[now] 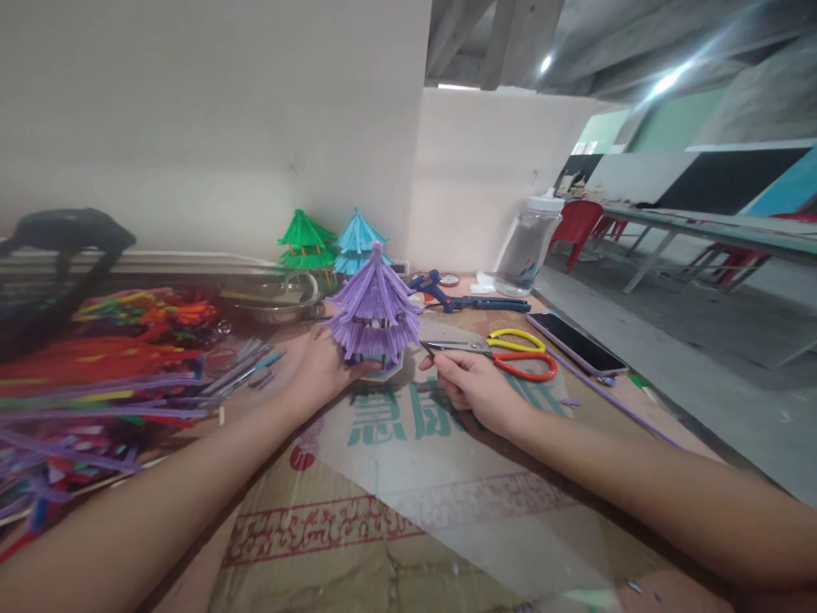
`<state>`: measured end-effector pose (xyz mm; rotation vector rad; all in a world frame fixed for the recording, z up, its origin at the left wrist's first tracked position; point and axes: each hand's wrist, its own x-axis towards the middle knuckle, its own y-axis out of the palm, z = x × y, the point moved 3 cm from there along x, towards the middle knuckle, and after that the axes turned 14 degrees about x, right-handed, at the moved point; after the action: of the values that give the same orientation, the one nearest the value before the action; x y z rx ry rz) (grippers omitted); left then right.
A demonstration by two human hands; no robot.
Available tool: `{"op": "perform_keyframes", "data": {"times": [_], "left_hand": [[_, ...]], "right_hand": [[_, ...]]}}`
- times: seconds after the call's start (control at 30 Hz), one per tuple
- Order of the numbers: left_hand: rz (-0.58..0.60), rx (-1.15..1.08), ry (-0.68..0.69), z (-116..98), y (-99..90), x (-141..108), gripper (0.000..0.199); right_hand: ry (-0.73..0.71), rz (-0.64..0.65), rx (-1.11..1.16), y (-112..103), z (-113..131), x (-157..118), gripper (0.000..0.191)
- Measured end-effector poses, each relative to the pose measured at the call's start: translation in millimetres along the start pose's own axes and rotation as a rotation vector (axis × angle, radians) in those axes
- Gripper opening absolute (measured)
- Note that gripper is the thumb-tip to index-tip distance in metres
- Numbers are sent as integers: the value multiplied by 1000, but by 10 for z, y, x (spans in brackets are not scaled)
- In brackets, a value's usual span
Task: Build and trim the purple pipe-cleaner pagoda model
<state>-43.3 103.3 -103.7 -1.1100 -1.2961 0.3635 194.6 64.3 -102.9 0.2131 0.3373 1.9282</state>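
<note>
A purple two-tiered pagoda model [374, 311], apparently made of fuzzy craft stems, stands upright on a small pale base. My left hand [328, 362] grips it low on its left side, with the fingers partly hidden behind it. My right hand [465, 379] is closed in a pinch just right of the model, at a thin dark pointed piece too small to name. Right behind that hand lie scissors [520, 366] with one yellow and one red handle loop. Beyond the purple model stand a green pagoda model [306, 241] and a light blue one [359, 238].
Fuzzy craft stems [82, 366] are heaped on the left, near a clear bowl [274, 298]. At the back are a blue glue gun [432, 285], dark-handled pliers [491, 303] and a water bottle [527, 247]. A phone [578, 343] lies by the table's right edge. Printed cardboard [306, 579] covers the tabletop.
</note>
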Motion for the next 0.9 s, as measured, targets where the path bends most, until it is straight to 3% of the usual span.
{"op": "perform_keyframes", "data": {"times": [0.2, 0.37, 0.7, 0.9], "left_hand": [[-14, -104, -38, 19, 1, 15, 45], [49, -212, -108, 78, 42, -1, 34], [70, -300, -62, -21, -16, -1, 45], [48, -185, -58, 12, -9, -6, 50]], "right_hand": [[-5, -15, 68, -21, 14, 19, 46], [-15, -23, 67, -7, 30, 35, 46], [-44, 22, -18, 47, 43, -3, 48], [-86, 108, -199, 104, 49, -97, 47]]}}
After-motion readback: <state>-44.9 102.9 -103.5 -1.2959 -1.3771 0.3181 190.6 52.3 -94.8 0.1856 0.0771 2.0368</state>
